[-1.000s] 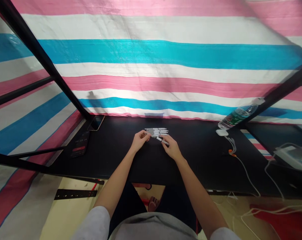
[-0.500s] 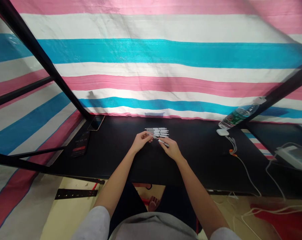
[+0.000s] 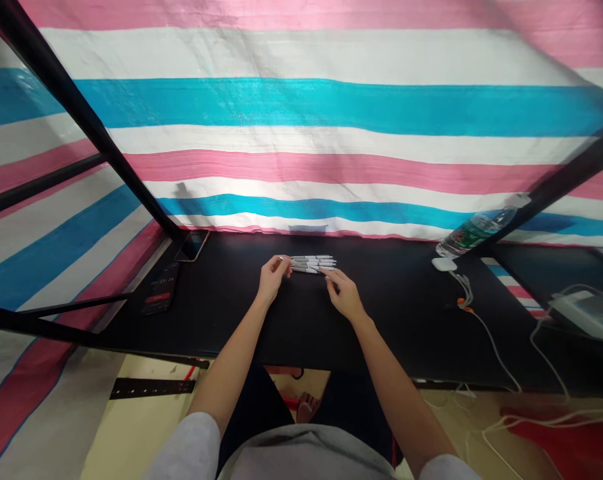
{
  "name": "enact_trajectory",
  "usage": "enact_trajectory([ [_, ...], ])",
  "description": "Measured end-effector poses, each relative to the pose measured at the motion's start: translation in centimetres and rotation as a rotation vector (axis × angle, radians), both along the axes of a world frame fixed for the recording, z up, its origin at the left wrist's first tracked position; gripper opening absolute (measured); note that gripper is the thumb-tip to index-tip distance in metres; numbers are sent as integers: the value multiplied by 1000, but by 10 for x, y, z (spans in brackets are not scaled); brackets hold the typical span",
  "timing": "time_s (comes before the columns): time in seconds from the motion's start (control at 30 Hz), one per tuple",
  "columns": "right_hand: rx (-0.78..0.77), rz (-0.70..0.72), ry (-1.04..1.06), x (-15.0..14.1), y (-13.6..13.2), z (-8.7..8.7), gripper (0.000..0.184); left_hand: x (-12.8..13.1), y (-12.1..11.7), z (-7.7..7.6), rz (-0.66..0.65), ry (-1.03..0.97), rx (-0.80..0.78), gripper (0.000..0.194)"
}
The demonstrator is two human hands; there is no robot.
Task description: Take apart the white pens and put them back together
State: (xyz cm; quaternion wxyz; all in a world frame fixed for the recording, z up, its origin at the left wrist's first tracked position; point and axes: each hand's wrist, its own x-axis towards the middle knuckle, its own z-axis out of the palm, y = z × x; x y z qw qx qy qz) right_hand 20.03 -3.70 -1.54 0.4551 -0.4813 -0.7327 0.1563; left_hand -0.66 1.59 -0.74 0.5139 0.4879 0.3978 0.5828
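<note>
A row of several white-and-grey pens (image 3: 312,262) lies side by side on the black table, lengthwise across my view. At the row's left end is my left hand (image 3: 274,279), thumb and fingertips pinched together; whatever is between them is too small to make out. My right hand (image 3: 345,296) rests by the row's near right end. Its index fingertip reaches onto the nearest pen, with the thumb a little apart below it. Part of that pen is hidden by my right fingers.
On the left lie a phone with a lit timer (image 3: 160,288) and a second phone (image 3: 192,245). A water bottle (image 3: 468,235) leans at the right back, beside a white charger (image 3: 444,265) with cables (image 3: 491,343). A black frame (image 3: 71,93) and striped sheeting (image 3: 301,107) enclose the table (image 3: 231,300).
My hands have moved apart, the left one leftward to the pens' ends. The pen that was between both hands, tilted in front of the row, no longer shows there.
</note>
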Motion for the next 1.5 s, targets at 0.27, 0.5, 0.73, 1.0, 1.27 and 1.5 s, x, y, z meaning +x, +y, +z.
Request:
enact_trajectory([
  [0.27,-19,-26,39,0,0,2,35,2,2,3,30,-192,-97,18],
  [0.5,-251,48,495,-4,5,-3,39,9,-8,8,-254,-173,-183,17],
  [0.73,-509,307,711,-8,3,3,39,12,-15,4,-420,-18,-160,45],
  [1.0,-615,419,689,-10,-1,5,36,14,-15,1,-417,84,-110,33],
  [1.27,-600,282,735,-4,1,6,41,2,1,5,-56,-234,-93,35],
  [1.5,-553,203,846,-5,5,5,35,2,-1,7,-101,-276,-146,36],
])
